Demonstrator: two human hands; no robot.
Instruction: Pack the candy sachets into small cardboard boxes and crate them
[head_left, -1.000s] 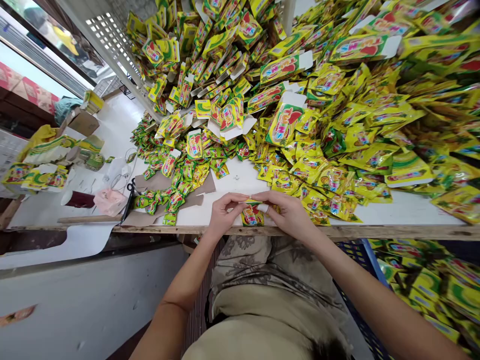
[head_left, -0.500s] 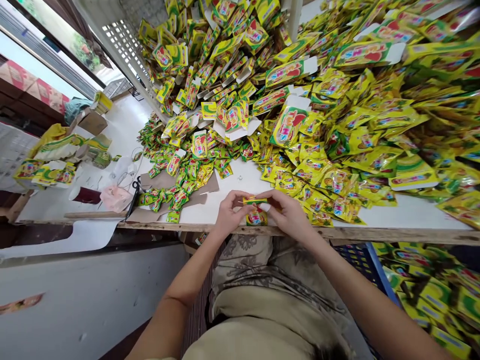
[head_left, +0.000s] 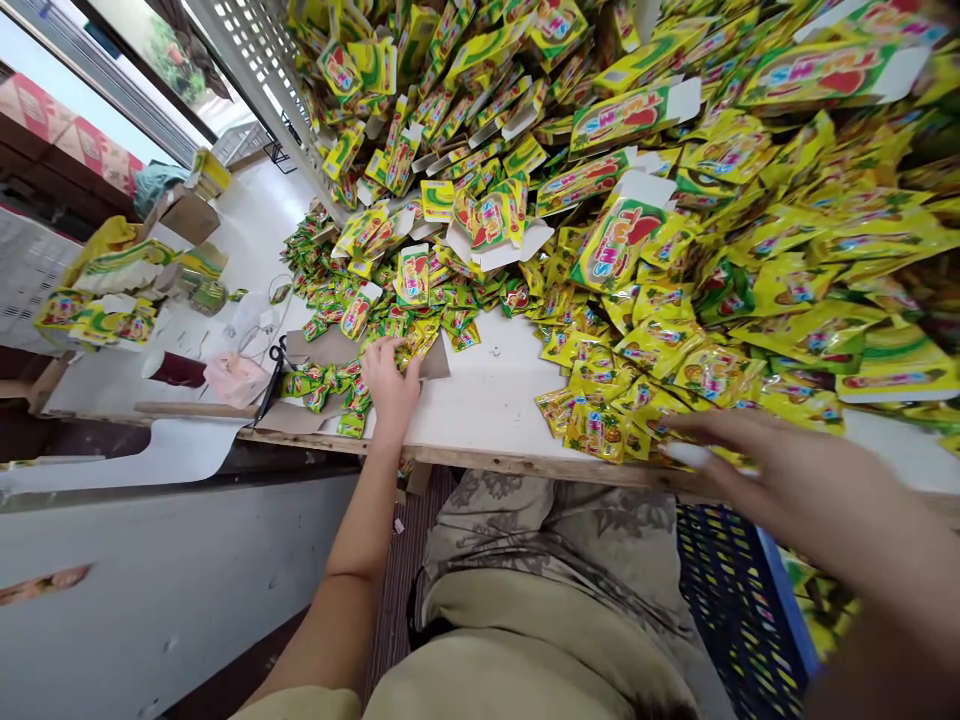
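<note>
My left hand (head_left: 390, 385) reaches onto a small pile of green candy sachets (head_left: 352, 395) at the table's front edge, thumb apart from the bent fingers. Its fingertips touch or hover just over the pile; which of the two I cannot tell. To the right, my right hand (head_left: 787, 485) is smeared by motion above the front edge, fingers stretched out and thumb apart, with nothing seen in it. Yellow candy sachets (head_left: 600, 430) lie beside its fingertips. Beneath the green sachets is a piece of brown cardboard (head_left: 311, 345).
Heaped small candy boxes (head_left: 622, 235) and sachets cover the table's back and right. Black scissors (head_left: 271, 375), a pink plastic bag (head_left: 236, 380) and a dark red cup (head_left: 174, 368) are at left. A blue crate (head_left: 739, 590) stands below the right front edge.
Both hands have parted from the small yellow box they held together at the front edge. The left moved left to the green sachets, the right swung right. The box no longer shows.
</note>
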